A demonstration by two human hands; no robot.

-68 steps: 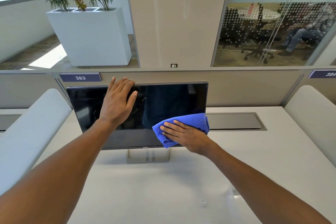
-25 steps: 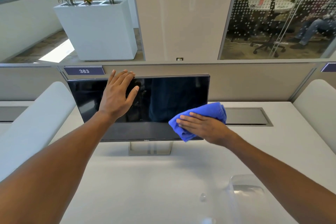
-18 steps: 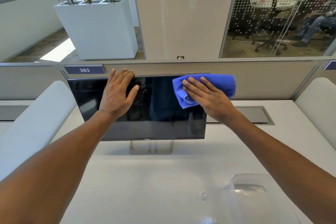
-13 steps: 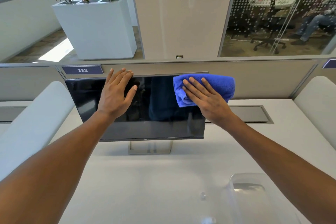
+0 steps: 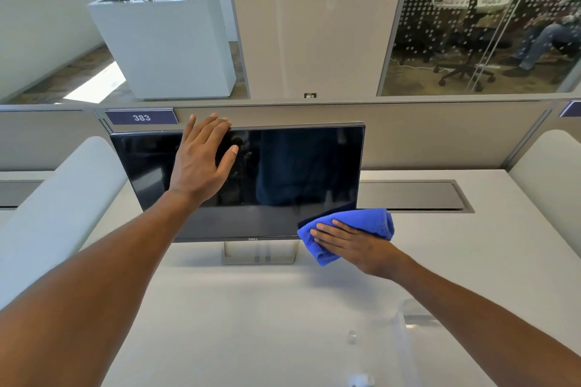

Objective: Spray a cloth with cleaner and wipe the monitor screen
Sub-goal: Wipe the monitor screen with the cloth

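We press the soft, limp cloth (image 5: 371, 221) flat under the straight fingers of our right hand (image 5: 355, 245) at the lower right corner of the monitor (image 5: 298, 166). Our left hand (image 5: 201, 163), fingers spread, seems to brace its top edge; we judge the thin panel tippy.

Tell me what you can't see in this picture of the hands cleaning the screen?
- Head view: the monitor's lower right corner, covered by the blue cloth and right hand.
- The screen patch under the flat left hand.
- The clear object low in the picture: see-through, partly behind the right forearm; what it is, unclear.
- The purple sign at right: cut off by the edge, number unreadable.
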